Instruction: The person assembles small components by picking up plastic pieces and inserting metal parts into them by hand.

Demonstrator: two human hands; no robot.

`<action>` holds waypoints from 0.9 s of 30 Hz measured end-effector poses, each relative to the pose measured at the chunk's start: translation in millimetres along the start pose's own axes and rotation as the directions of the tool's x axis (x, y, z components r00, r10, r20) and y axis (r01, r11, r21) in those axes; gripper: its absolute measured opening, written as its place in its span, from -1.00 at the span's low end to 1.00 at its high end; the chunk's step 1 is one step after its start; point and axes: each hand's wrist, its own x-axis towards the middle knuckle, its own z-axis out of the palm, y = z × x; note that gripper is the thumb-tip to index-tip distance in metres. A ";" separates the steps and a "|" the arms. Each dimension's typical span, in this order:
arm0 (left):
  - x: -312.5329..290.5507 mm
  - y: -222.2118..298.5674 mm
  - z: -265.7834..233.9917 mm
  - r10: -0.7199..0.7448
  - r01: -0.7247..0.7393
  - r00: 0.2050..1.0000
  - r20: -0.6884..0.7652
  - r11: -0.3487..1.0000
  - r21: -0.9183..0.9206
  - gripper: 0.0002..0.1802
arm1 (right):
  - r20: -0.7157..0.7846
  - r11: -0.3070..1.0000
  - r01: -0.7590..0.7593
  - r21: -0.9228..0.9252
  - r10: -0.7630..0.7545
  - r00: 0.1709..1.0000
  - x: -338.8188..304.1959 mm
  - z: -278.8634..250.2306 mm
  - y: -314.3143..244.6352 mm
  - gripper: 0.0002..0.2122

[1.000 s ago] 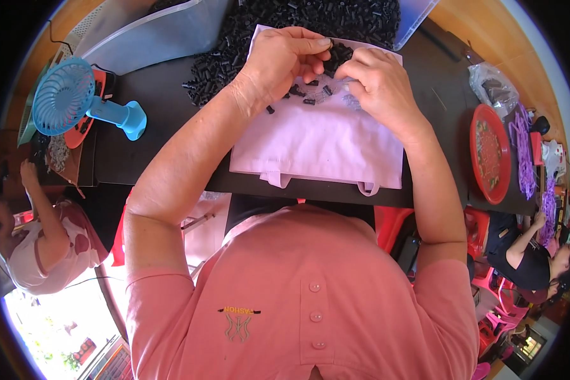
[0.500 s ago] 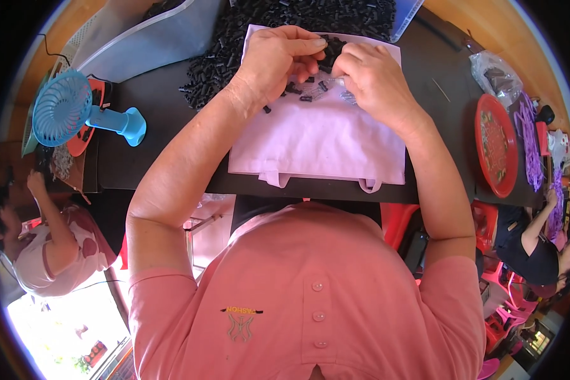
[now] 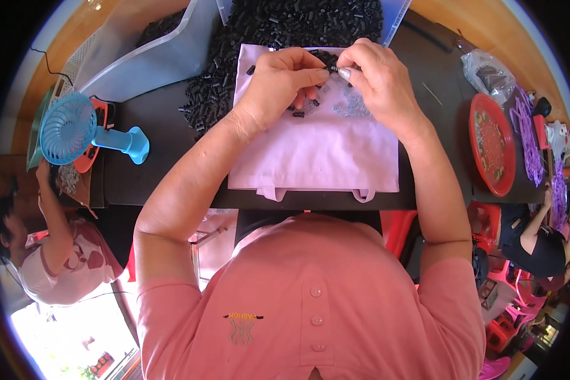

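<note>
Over a pale pink cloth bag (image 3: 316, 158) laid flat on the dark table, my two hands meet fingertip to fingertip. My left hand (image 3: 278, 82) pinches a small black plastic piece (image 3: 332, 68) between thumb and forefinger. My right hand (image 3: 381, 82) is closed in a pinch against that piece's other end; anything else in its fingertips is too small to make out. Under the hands, thin silvery, wire-like pieces (image 3: 351, 106) lie heaped on the bag. A few loose black pieces (image 3: 298, 114) rest beside them.
Beyond the bag spreads a large pile of black pieces (image 3: 304, 22). A translucent bin (image 3: 152, 60) and a blue handheld fan (image 3: 69, 128) stand left. To the right are a red round tray (image 3: 474, 149), a plastic bag (image 3: 481, 69) and purple cords (image 3: 527, 139). Other people sit at both sides.
My right hand has lifted off the silvery pieces, uncovering them, and its fingertips have come to my left hand's. The whole view has shifted slightly.
</note>
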 end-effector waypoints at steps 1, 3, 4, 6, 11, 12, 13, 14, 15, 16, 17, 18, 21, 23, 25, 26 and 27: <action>0.2 -0.4 0.7 0.002 -0.002 1.000 0.003 1.000 0.003 -0.86 | 0.006 1.000 0.005 -0.002 -0.005 1.000 -0.4 0.3 0.7 -0.91; 0.0 -3.5 2.3 0.032 -0.029 0.999 -0.030 0.996 0.086 -0.87 | 0.012 1.000 0.010 -0.002 -0.010 1.000 -0.1 0.3 0.5 -0.91; 1.0 -3.4 2.6 0.032 -0.030 0.999 -0.029 0.996 0.088 -0.87 | 0.018 1.000 0.021 -0.010 -0.020 1.000 1.1 -0.2 -0.2 -0.90; 0.0 -5.2 4.3 0.133 -0.122 0.990 -0.039 0.969 0.214 -0.89 | 0.028 1.000 0.023 -0.017 -0.023 0.999 -1.6 -0.1 -1.2 -0.90; 0.4 -13.2 3.5 0.365 -0.349 0.930 0.051 0.828 0.440 -0.89 | 0.115 0.977 0.095 -0.189 -0.074 0.991 -3.1 0.3 -2.4 -0.85; 0.7 -13.8 3.4 0.415 -0.404 0.906 0.088 0.779 0.480 -0.89 | 0.114 0.978 0.093 -0.189 -0.072 0.991 -3.2 0.5 -3.2 -0.85; 0.8 -13.9 3.7 0.414 -0.404 0.906 0.089 0.779 0.480 -0.89 | 0.118 0.979 0.094 -0.180 -0.073 0.990 -3.1 0.7 -4.1 -0.85; -0.7 -13.8 4.5 0.391 -0.382 0.917 0.086 0.791 0.479 -0.89 | 0.123 0.981 0.094 -0.169 -0.073 0.990 -3.8 1.1 -5.2 -0.85; -1.8 -13.6 5.0 0.367 -0.359 0.927 0.082 0.802 0.478 -0.89 | 0.124 0.982 0.092 -0.167 -0.071 0.990 -3.4 1.4 -5.4 -0.85; -1.8 -13.6 5.0 0.364 -0.357 0.928 0.082 0.803 0.477 -0.89 | 0.100 0.988 0.090 -0.126 -0.078 0.992 -2.0 1.9 -4.6 -0.86; -0.3 -13.0 5.0 0.300 -0.294 0.953 0.054 0.857 0.424 -0.89 | 0.076 0.992 0.089 -0.086 -0.082 0.994 -1.2 2.3 -3.4 -0.87; 0.2 -12.0 5.0 0.232 -0.227 0.972 0.030 0.902 0.367 -0.90 | 0.077 0.993 0.087 -0.085 -0.081 0.994 -2.2 2.9 -1.9 -0.87; -0.1 -9.7 2.9 0.195 -0.171 0.980 -0.048 0.936 0.307 -0.88 | 0.053 0.994 0.055 -0.098 -0.050 0.997 -5.3 3.6 3.4 -0.91; 1.4 -8.6 1.0 0.188 -0.155 0.978 -0.092 0.945 0.288 -0.87 | 0.151 0.987 0.051 -0.152 -0.028 0.988 -6.6 4.1 5.0 -0.95; 1.9 -6.6 0.8 0.146 -0.116 0.981 -0.132 0.972 0.206 -0.86 | 0.177 0.981 0.074 -0.180 -0.041 0.983 -9.6 8.8 4.3 -0.95; 1.1 -6.1 1.2 0.151 -0.119 0.980 -0.132 0.968 0.220 -0.86 | 0.199 0.973 0.099 -0.211 -0.056 0.978 -10.8 10.7 4.1 -0.94; 0.6 -7.1 1.1 0.148 -0.117 0.980 -0.135 0.969 0.217 -0.86 | 0.203 0.973 0.100 -0.209 -0.057 0.978 -11.4 11.9 3.1 -0.94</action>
